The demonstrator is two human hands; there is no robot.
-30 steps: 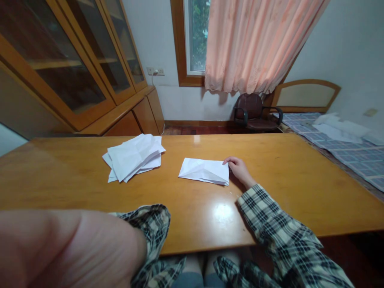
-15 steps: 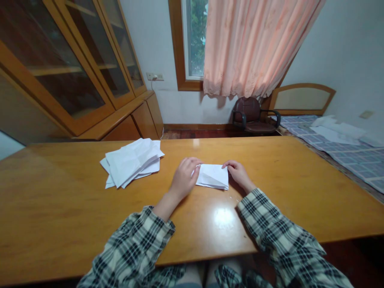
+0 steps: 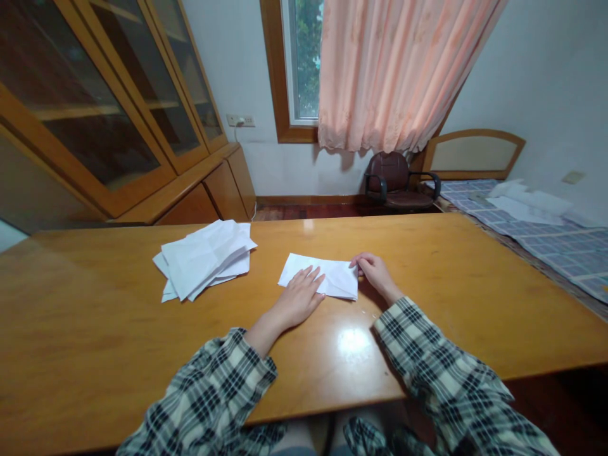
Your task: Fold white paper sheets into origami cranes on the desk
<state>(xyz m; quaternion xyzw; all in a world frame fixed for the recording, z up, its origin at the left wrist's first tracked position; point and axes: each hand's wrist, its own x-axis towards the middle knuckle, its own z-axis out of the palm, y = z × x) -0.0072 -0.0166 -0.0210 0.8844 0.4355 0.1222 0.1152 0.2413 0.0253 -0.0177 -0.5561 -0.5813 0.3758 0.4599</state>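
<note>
A folded white sheet of paper point(image 3: 332, 277) lies flat on the wooden table point(image 3: 427, 329) in front of me. My left hand point(image 3: 299, 301) rests flat on its near left part, fingers stretched out and pressing down. My right hand point(image 3: 374, 272) pinches the sheet's right edge with curled fingers. Both arms wear plaid sleeves.
A loose pile of white papers point(image 3: 204, 256) sits to the left on the table. Behind stand a glass-door wooden cabinet point(image 3: 109, 114), a dark office chair point(image 3: 396, 183) under a pink curtain point(image 3: 394, 69), and a bed point(image 3: 536, 228) with papers at the right.
My left hand came down from close to the camera onto the sheet, first curled at its left edge, now flat on it. The right hand has kept its hold.
</note>
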